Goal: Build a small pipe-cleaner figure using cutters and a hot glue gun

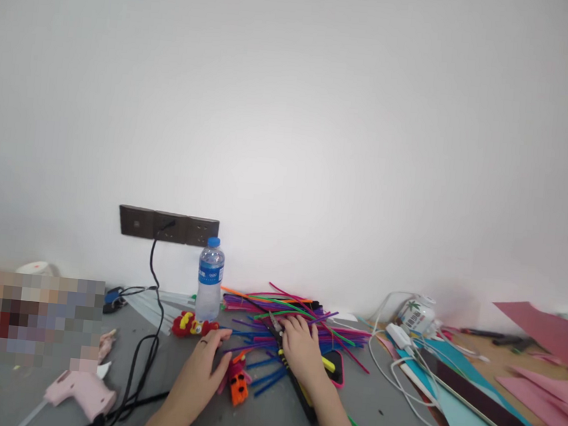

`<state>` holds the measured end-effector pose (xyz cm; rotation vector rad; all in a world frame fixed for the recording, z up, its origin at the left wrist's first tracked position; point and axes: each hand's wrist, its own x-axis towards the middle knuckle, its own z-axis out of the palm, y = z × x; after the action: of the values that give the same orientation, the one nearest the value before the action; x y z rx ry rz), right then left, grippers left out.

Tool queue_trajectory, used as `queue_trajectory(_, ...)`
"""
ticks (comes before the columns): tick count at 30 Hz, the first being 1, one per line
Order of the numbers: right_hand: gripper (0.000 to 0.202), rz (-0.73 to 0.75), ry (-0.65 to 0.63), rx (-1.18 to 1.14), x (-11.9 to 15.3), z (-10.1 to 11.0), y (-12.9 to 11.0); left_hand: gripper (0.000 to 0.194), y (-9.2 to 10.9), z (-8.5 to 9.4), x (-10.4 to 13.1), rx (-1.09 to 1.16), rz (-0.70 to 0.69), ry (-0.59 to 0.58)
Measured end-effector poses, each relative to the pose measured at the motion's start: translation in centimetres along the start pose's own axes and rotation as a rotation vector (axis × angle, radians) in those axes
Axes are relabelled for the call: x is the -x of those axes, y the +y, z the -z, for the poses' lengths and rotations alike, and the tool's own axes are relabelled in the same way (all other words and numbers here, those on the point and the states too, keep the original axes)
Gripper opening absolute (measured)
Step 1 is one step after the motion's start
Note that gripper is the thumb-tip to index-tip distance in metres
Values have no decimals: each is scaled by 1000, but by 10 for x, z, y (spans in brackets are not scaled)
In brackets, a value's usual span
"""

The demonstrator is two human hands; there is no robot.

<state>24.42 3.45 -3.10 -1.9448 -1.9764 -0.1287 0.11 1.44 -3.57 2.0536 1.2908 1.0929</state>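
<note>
My right hand (301,350) lies palm down over a pair of pliers (276,326) with black and yellow handles. Its bent fingers close round the pliers near the pivot, above a pile of pipe cleaners (252,336) in blue, purple, pink, green and orange. The palm hides part of the tool. My left hand (203,364), with a ring on one finger, hovers or rests at the pile's left side, thumb and fingers apart, holding nothing I can see. Beside its thumb is a small orange and pink figure (239,384). Beyond its fingertips lies a red and yellow pipe-cleaner figure (193,325).
A water bottle (209,286) stands near the wall. At left are a pink glue gun (83,391) and a black cable (152,334). To the right lie a phone (479,402), white cables (394,371), a white jar (415,316) and coloured paper (547,402).
</note>
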Motion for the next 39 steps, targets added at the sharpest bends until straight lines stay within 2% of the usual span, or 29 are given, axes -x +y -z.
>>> queue_trajectory(7,29,-8,38,-26,1,1,-4,33,-1,0,0,13,17,17)
queue_trajectory(13,36,-5,13,-84,2,9,-4,34,-4,-2,0,13,18,-8)
queue_trajectory(18,42,4,53,-109,2,11,-3,45,-8,-6,1,67,42,50)
queue_trajectory(22,38,3,134,-165,2,8,0,53,-9,-7,1,90,57,67)
queue_trajectory(25,37,-14,204,-201,1,5,5,51,-9,-7,0,86,60,57)
queue_trajectory(28,27,-50,228,-201,0,5,7,49,-9,-5,0,84,66,51)
queue_trajectory(31,15,-37,222,-149,1,6,7,47,-9,-4,0,82,71,45)
queue_trajectory(39,20,31,170,-135,3,2,8,44,-9,-4,1,64,58,28)
